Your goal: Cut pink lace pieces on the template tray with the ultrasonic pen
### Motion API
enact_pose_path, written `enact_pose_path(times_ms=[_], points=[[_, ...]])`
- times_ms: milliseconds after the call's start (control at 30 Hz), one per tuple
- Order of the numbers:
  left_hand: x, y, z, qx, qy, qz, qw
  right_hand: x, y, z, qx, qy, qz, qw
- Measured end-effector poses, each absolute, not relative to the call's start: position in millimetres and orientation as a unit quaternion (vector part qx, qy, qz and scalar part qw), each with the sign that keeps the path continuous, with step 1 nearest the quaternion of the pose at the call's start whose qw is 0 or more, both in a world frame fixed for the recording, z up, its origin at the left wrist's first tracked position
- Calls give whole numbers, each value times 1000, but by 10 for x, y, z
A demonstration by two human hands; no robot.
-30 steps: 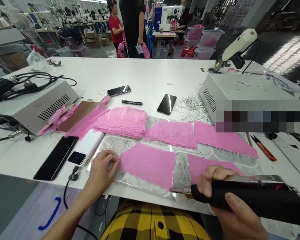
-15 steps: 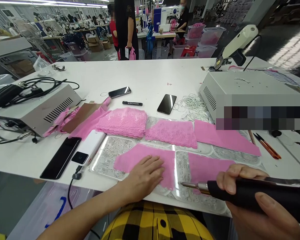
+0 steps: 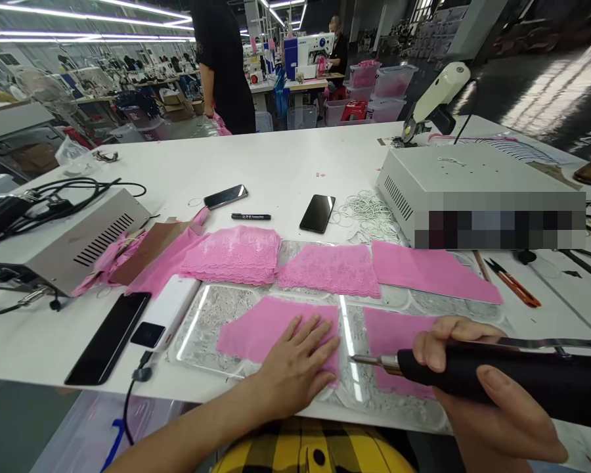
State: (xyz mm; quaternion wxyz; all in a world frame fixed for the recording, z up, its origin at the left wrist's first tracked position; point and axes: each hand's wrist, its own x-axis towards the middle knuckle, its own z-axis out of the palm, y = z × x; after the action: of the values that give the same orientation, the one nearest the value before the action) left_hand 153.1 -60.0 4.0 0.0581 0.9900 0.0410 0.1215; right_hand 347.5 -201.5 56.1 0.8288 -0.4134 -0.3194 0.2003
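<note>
My left hand lies flat, fingers spread, on a pink fabric piece. In my right hand is a black pen-shaped power tool with a tapered metal tip. The tip points left, just right of the fabric under my left hand; whether it touches the surface I cannot tell. Another pink piece lies partly behind the tool and right hand. Both pieces rest on a clear, glossy board. Behind them lie a lace stack, a smaller lace piece and a plain pink panel.
Grey metal boxes stand at left and right. Phones, a marker, a white power bank, tangled thread and orange snips lie around. A person stands beyond the white table.
My left hand has shifted right on the fabric, its fingers spreading wider. The tool's tip stays close by. The camera view has tilted, and the standing person has turned and moved left.
</note>
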Motion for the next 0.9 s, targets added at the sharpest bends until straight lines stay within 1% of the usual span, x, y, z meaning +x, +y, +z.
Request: enact_pose_path(times_ms=[267, 600, 900], points=[[1544, -615, 37, 990, 40, 125, 46, 3534, -1878, 546, -426, -326, 169, 827], [1569, -623, 53, 988, 40, 148, 19, 3568, -1571, 548, -429, -363, 102, 821], [1564, -639, 48, 990, 47, 132, 34, 3547, -1426, 520, -449, -355, 63, 817]])
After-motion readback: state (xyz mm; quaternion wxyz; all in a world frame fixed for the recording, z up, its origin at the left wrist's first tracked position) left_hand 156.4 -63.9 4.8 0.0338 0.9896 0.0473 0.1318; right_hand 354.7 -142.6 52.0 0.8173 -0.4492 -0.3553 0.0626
